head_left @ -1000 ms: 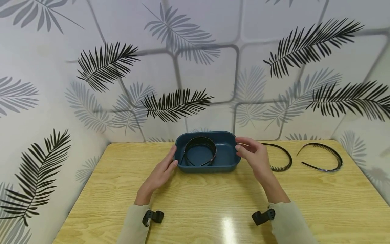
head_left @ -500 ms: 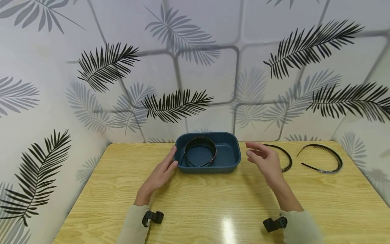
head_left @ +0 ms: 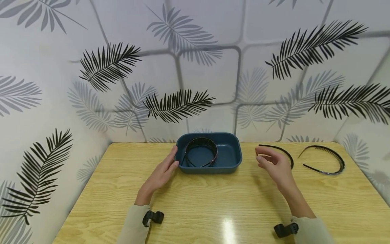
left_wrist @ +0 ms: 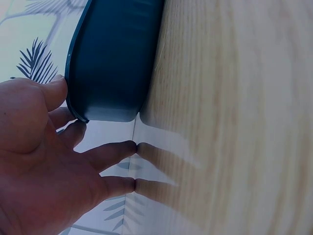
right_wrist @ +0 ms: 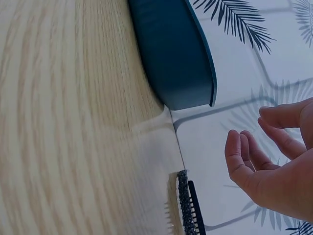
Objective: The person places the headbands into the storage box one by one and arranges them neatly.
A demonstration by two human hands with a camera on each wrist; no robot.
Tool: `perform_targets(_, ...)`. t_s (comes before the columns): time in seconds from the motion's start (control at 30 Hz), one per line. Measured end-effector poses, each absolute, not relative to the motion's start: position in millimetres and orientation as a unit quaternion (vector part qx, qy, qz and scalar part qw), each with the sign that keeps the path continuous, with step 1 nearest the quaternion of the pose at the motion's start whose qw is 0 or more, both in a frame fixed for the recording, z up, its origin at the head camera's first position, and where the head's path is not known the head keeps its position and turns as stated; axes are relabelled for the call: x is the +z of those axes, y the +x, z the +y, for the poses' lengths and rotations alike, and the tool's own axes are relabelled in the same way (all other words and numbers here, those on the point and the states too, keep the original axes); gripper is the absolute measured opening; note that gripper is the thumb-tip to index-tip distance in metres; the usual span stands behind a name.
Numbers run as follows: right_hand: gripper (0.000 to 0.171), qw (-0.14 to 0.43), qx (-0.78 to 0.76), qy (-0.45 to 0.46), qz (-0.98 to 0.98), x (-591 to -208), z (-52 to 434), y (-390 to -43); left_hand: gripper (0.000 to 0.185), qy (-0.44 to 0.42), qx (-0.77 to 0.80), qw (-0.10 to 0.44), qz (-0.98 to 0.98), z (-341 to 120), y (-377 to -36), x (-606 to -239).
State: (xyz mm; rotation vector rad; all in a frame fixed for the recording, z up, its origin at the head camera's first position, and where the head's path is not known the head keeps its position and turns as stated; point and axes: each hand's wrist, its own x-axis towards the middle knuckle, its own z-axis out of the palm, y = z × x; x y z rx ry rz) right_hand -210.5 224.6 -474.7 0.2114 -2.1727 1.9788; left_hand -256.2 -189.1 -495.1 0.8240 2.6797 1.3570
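Left hand open against tray; right hand open, empty, near headband. Risk: snagged comb teeth, fumbled pickup.

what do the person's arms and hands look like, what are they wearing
Both hands are bare: left hand, right hand. Each forearm is covered by a pale beige long sleeve ending at the wrist. A small black clip-like mount sits at each wrist, another on the right.

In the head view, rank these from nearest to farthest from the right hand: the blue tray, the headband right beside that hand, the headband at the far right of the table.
1. Nearer headband: right behind the right hand.
2. Blue tray: to the hand's left.
3. Far-right headband: by the table's right edge.
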Motion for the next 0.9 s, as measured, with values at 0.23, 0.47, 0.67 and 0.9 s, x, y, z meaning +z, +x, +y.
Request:
perform_targets(0.23,0.037,0.117,0.662,0.06,-0.738,-478.5,236.5,-208.2,0.06,0.27,0.434,0.006,0.86,-188.5,-256.6,-497.4)
perform_targets(0.47,0.036,0.122,0.627,0.069,-0.767,-482.3,246.8,-206.2,0.06,0.27,0.43,0.009,0.862,-189.0,-256.1,-496.8)
perform_targets(0.67,0.031,0.137,0.612,0.064,-0.777,-485.7,259.8,-203.6,0.061,0.268,0.425,0.007,0.864,-188.8,-256.5,-498.1)
perform_targets(0.9,0.033,0.144,0.606,0.056,-0.78,-484.9,266.8,-203.5,0.061,0.266,0.427,0.005,0.864,-188.3,-256.0,-496.4)
